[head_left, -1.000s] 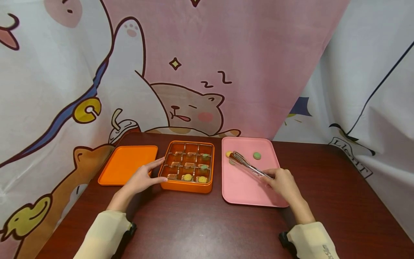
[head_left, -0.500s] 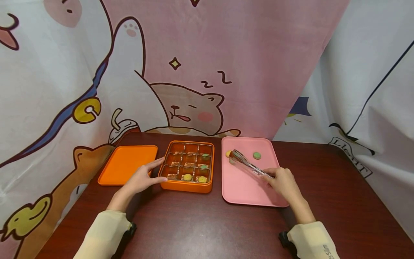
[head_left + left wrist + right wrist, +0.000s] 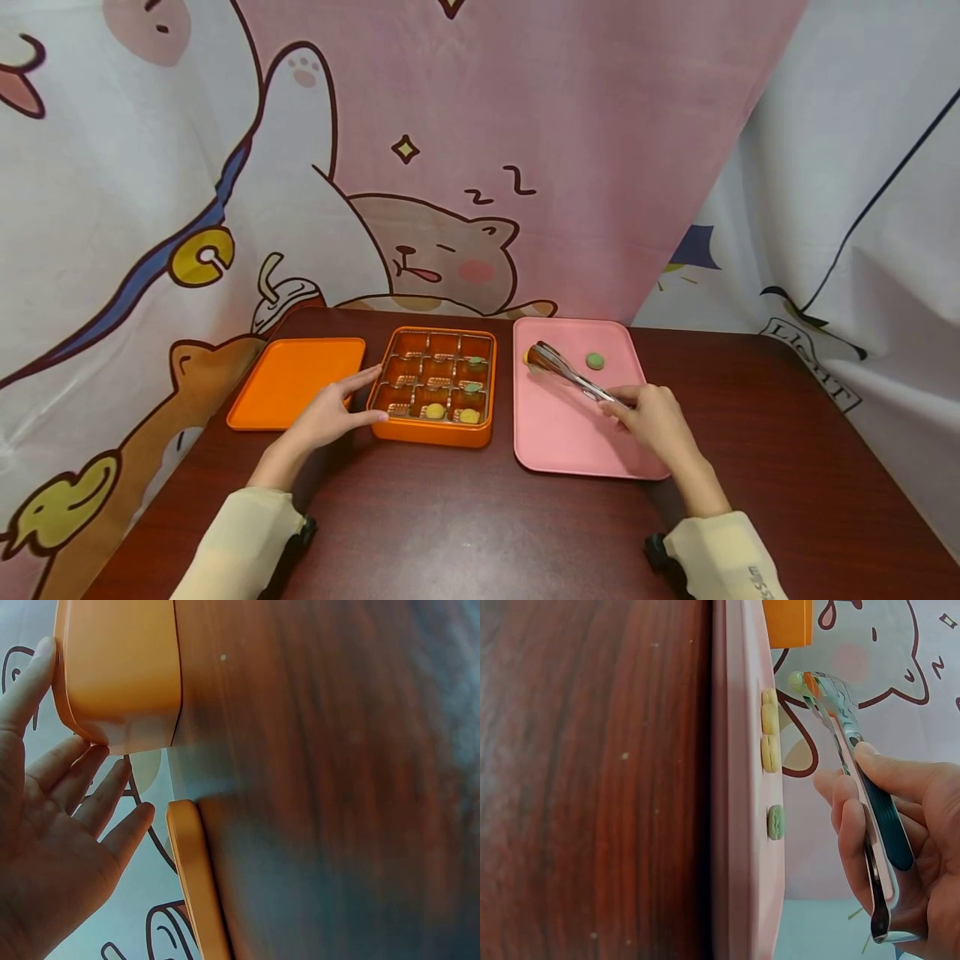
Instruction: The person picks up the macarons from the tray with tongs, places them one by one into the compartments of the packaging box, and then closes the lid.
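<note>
My right hand [image 3: 654, 423] grips metal tongs [image 3: 573, 375] above the pink tray [image 3: 577, 442]. At the tong tips in the right wrist view is a pale green macaron [image 3: 796, 681], raised off the tray. Yellow macarons [image 3: 770, 754] and a green macaron [image 3: 595, 361] lie on the tray; the tongs partly cover the yellow ones in the head view. My left hand [image 3: 330, 414] touches the left side of an orange box [image 3: 431, 432] with thumb and fingers extended. Inside its clear divided insert sit two green macarons [image 3: 472, 387] and two yellow macarons [image 3: 435, 411].
A flat orange lid [image 3: 300, 379] lies left of the box, under the left hand's side. The dark wooden table [image 3: 465, 533] runs back to a cartoon-print curtain [image 3: 570, 167].
The tongs have shifted slightly left and tilted up over the yellow macaron, taking the pale green macaron from beside it. My left hand and the box have stayed put.
</note>
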Action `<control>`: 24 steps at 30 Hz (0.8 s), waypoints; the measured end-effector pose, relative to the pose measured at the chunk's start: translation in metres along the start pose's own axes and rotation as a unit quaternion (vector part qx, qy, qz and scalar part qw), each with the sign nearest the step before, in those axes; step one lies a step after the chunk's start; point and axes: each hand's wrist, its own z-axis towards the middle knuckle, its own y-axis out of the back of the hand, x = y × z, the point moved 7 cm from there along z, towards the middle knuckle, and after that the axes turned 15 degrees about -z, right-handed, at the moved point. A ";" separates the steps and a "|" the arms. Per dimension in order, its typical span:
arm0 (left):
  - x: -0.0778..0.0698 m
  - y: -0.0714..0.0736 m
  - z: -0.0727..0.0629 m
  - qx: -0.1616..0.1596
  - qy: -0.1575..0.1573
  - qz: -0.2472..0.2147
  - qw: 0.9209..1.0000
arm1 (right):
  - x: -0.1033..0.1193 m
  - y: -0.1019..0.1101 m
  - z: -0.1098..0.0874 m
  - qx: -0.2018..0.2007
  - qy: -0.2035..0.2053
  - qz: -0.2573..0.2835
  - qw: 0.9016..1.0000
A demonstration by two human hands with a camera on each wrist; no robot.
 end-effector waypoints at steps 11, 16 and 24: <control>-0.001 0.000 0.000 -0.001 -0.004 0.000 1.000 | 0.009 0.003 0.003 -0.007 0.003 0.011 1.000; -0.001 0.000 0.000 -0.003 -0.009 0.005 1.000 | 0.013 0.003 0.004 -0.009 0.006 0.020 1.000; -0.004 0.001 0.000 -0.001 -0.010 0.009 1.000 | 0.024 0.003 0.007 -0.004 0.006 0.029 1.000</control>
